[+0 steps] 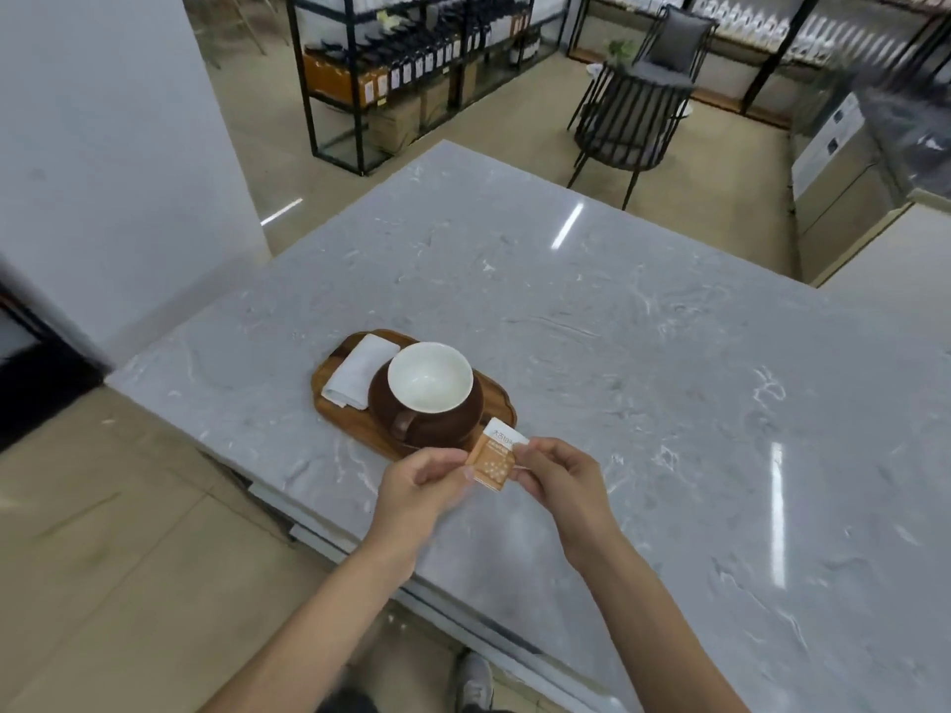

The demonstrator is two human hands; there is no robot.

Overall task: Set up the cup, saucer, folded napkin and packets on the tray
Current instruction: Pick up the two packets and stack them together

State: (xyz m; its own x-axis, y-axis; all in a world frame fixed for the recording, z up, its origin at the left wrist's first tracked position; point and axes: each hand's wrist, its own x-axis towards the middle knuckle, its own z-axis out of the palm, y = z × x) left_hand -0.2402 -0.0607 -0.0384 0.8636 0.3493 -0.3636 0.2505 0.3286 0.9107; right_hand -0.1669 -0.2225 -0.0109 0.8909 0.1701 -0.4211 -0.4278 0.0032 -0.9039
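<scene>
— Wood is what carries the set: the tray (pixel 329 403) is laid near the edge of the grey marble surface (pixel 617 352), within easy reach. What is already arranged on it?

— The brown saucer (pixel 463 429) is seated on the tray, the cup (pixel 429 377) is stood upright on it, and the folded napkin (pixel 357 372) is laid just beside it at the far left, kept clear of the saucer's right side.

— And the packets?

— One orange packet (pixel 493 461) is pinched between both hands just off the tray's near right corner. The left hand (pixel 419 483) is closed on its left edge, the right hand (pixel 561 473) on its right edge, fingers (pixel 527 455) curled tight. More packets may be stacked behind; it cannot be told.

— Why held by two hands?

— Probably so it can be squared up before being laid in the gap beside the saucer.
</scene>
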